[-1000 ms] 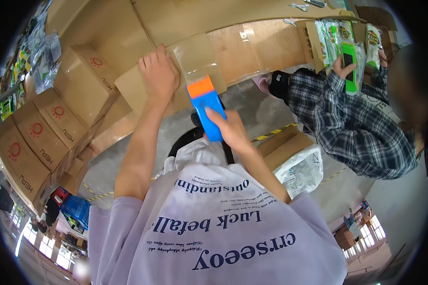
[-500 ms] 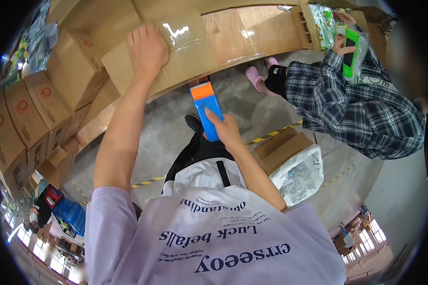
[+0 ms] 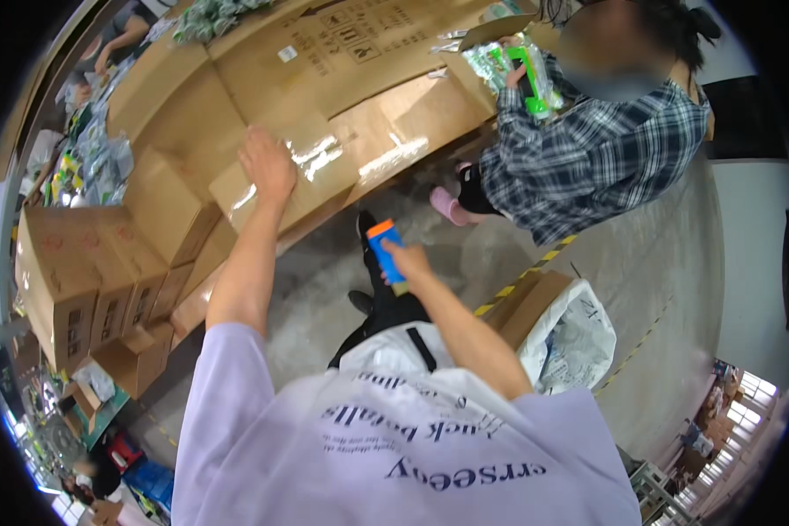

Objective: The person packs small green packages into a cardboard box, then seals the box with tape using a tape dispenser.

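My left hand [image 3: 268,165] lies flat on a brown cardboard box [image 3: 311,195] at the table's near side, its fingers stretched out. Shiny clear tape [image 3: 314,156] runs over the cardboard just right of those fingers. Low in front of my body, my right hand [image 3: 409,262] grips a blue tape dispenser [image 3: 384,250] with an orange head. It is held over the floor, apart from the box, and my fingers cover part of its body.
Several cardboard cartons [image 3: 70,272] stand at the left. On the right, a person in a plaid shirt [image 3: 587,158] holds a green-framed item in clear plastic [image 3: 535,81]. A carton with a white bag [image 3: 579,337] sits on the floor near my right arm.
The view has shifted. My right hand has drawn the tape dispenser nearer my body, away from the box edge. My left hand stays on the box. The other person has brought the green item lower.
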{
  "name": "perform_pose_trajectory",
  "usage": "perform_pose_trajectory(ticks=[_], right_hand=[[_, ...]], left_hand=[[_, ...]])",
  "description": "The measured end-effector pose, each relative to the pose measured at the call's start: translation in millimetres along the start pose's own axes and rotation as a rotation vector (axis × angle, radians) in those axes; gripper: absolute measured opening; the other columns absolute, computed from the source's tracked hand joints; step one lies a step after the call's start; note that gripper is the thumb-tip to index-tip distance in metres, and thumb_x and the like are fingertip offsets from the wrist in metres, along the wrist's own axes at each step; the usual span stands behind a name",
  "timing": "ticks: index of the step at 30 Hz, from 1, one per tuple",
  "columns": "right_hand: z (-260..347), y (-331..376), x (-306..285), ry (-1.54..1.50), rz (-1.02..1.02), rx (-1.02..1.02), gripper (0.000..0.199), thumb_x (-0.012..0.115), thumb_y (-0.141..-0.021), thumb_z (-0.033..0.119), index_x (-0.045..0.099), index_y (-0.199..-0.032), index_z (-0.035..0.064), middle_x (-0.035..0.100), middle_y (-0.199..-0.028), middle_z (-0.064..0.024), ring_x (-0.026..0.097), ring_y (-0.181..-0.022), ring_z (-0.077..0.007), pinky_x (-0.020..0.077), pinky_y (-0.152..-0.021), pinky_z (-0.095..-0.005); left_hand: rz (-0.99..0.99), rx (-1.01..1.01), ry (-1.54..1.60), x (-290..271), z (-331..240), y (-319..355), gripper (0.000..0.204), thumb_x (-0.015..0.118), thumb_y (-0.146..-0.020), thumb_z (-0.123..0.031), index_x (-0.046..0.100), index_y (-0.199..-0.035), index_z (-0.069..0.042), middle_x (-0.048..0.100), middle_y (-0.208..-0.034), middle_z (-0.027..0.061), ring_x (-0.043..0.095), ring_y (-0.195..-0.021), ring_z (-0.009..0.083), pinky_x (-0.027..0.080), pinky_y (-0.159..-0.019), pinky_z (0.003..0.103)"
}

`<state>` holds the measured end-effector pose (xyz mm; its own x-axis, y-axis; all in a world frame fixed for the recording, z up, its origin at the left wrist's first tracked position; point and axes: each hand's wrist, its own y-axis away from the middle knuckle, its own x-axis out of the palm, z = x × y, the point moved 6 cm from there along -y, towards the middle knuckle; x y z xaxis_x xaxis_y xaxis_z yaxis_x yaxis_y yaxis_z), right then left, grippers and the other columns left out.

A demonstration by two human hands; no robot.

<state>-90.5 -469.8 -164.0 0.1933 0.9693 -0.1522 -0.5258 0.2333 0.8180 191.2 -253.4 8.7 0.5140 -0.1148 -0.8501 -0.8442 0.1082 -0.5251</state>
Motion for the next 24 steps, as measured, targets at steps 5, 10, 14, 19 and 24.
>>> perform_pose_trajectory(ticks=[5,10,14,19,24], right_hand=[[22,78,-85,-0.117,0.006,-0.004,0.05,0.067,-0.086,0.046,0.064,-0.086,-0.0038,0.066,-0.072,-0.0138,0.065,-0.056,-0.0227,0.0527,-0.05,-0.034],[4,87,-101,-0.028,-0.008,0.01,0.052,0.067,-0.086,0.047,0.063,-0.083,-0.0047,0.065,-0.066,-0.0161,0.065,-0.054,-0.0232,0.0531,-0.049,-0.0339],[11,110,-90,-0.054,0.022,0.056,0.052,0.063,-0.088,0.05,0.066,-0.092,-0.0017,0.065,-0.068,-0.0111,0.064,-0.055,-0.0194,0.0519,-0.053,-0.0309],[33,114,-79,-0.013,0.008,-0.022,0.049,0.064,-0.088,0.049,0.062,-0.086,0.0002,0.064,-0.067,-0.0118,0.064,-0.054,-0.0195,0.0522,-0.05,-0.0307],[91,112,-74,0.029,0.045,-0.136,0.047,0.065,-0.088,0.046,0.061,-0.083,-0.0004,0.063,-0.066,-0.0107,0.064,-0.053,-0.0187,0.0526,-0.049,-0.03]], left_hand=[[0.469,0.306,0.393,-48,-61,43,0.057,0.052,-0.094,-0.031,0.041,-0.138,0.004,0.034,-0.15,0.0202,0.031,-0.14,0.0328,0.022,-0.115,0.051],[0.386,0.54,0.029,-29,-96,91,0.072,0.057,-0.09,-0.043,0.035,-0.144,0.0,0.035,-0.15,0.0201,0.03,-0.141,0.032,0.022,-0.117,0.046],[0.418,0.575,0.032,-27,-92,87,0.075,0.06,-0.087,-0.042,0.034,-0.145,-0.001,0.032,-0.151,0.0212,0.028,-0.142,0.0323,0.022,-0.117,0.045],[0.524,0.4,0.165,-38,-90,54,0.091,0.065,-0.082,-0.052,0.029,-0.147,0.0,0.026,-0.154,0.0216,0.022,-0.145,0.0312,0.017,-0.118,0.049],[0.644,0.208,0.229,-27,-81,38,0.103,0.059,-0.079,-0.065,0.023,-0.149,0.0,0.023,-0.156,0.0193,0.017,-0.147,0.0296,0.011,-0.118,0.052]])
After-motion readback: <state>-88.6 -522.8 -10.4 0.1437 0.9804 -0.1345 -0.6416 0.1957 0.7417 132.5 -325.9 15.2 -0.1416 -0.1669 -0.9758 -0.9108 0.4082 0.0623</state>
